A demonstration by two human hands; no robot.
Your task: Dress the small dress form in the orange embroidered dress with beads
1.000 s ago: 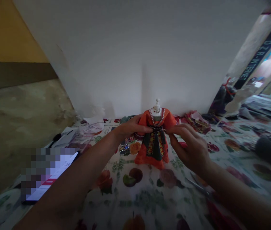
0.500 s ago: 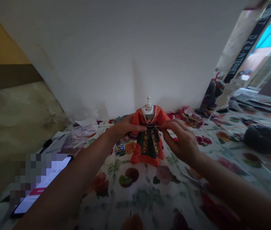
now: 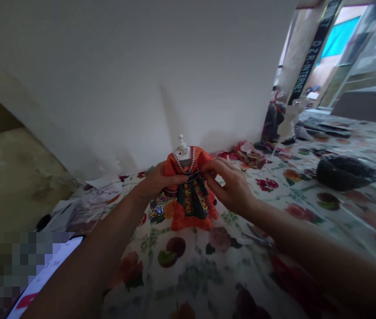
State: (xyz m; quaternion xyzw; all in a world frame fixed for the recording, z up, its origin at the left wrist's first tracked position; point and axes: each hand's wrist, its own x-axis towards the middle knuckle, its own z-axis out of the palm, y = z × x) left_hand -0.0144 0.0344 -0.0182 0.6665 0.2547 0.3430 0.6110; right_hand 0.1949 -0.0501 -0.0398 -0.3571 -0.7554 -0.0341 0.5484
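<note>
A small orange doll dress (image 3: 193, 221) with a dark green, patterned front panel stands upright on a white miniature dress form (image 3: 181, 145). White beads line its neckline, and a bead string (image 3: 193, 178) runs around the waist. My left hand (image 3: 159, 180) is closed on the dress at its left side, the thumb lying across the waist. On the other side, my right hand (image 3: 230, 182) pinches at the waist, where the bead string meets the fingertips. Those fingertips partly cover what they hold. The right sleeve is partly behind my right hand.
Scissors (image 3: 257, 237) lie under my right forearm. A phone (image 3: 46, 277) is at lower left, near papers (image 3: 60, 215). Fabric scraps (image 3: 249, 155) lie along the wall. A white bust form (image 3: 290, 119) and a dark bowl-like thing (image 3: 343, 173) stand at right.
My view has turned right and tilted, so the dress and both hands appear farther left. Both hands stay at the dress's waist.
</note>
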